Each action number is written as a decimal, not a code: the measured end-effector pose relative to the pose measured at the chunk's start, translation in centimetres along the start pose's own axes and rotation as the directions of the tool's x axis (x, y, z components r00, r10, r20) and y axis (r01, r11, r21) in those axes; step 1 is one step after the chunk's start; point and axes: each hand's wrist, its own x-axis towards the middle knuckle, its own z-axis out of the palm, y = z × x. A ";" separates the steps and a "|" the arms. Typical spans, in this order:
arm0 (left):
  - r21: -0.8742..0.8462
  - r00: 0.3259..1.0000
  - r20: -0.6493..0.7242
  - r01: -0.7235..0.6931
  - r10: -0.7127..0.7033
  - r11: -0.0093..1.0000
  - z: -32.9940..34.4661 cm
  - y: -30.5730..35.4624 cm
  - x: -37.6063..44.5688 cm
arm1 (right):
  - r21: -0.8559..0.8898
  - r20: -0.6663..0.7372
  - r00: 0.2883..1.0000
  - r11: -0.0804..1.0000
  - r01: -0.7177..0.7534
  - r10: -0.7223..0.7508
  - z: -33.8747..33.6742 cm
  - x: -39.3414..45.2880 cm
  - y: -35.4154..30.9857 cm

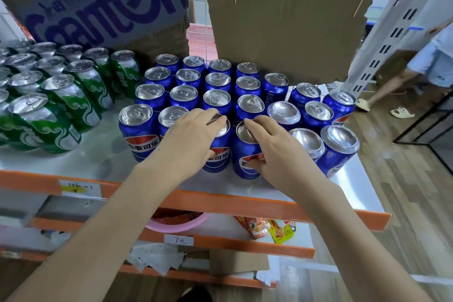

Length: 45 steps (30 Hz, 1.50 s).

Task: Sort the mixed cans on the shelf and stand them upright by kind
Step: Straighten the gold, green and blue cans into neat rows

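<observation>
Head view is showing the shelf (103, 154) from above, with the cans already split by kind. Going left to right: green cans (61, 105) are standing upright in rows at the left, at least a dozen showing, more cut off by the frame edge, so the full count cannot be told. A bare strip of shelf is separating them from the blue cans (218, 81), about twenty-five of them, packed in rows at the middle and right. Their long axes are all running vertical; three at the right are showing a plain, tabless end, which suggests they are standing upside down.

Both hands are working at the front row, right at the shelf edge nearest the person. The left hand (188, 140) is gripping a blue can (219, 154), fingers over its top and thumb on its side. The right hand (272, 147) is gripping the next blue can (246, 152) just beside it, fingertips on the rim and thumb on the label. The two held cans are nearly touching, each straight ahead of its own hand, so closing the row looks like a short sideways nudge.
</observation>
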 end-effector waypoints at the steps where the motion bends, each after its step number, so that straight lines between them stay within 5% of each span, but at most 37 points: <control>1: 0.001 1.000 0.001 -0.004 0.004 1.000 -0.1 -0.3 0.0 | 0.018 -0.016 1.000 1.000 -0.001 0.002 0.3 0.2 -0.2; 7: -0.046 0.998 -0.004 -0.055 0.055 0.997 0.0 -1.4 0.4 | 0.175 -0.007 0.996 0.981 -0.085 0.088 0.6 1.1 -0.3; 15: -0.087 0.994 -0.037 -0.108 0.105 0.990 0.8 -2.1 0.5 | -0.157 -0.120 0.987 0.979 -0.129 0.111 1.0 1.0 -1.5; 28: -0.081 0.972 -0.125 -0.209 0.198 0.975 2.2 -3.1 0.1 | -0.162 -0.158 0.966 0.959 -0.231 0.206 3.1 0.3 -2.3; 37: -0.315 0.951 -0.297 -0.178 0.081 0.932 1.6 -1.2 -0.2 | -0.003 -0.268 0.953 0.989 -0.149 0.142 -0.4 -0.9 -0.4; 45: -0.530 0.921 -0.387 -0.179 -0.049 0.829 1.3 9.5 1.2 | 0.143 -0.348 0.912 0.974 -0.177 0.217 -3.8 -5.2 7.9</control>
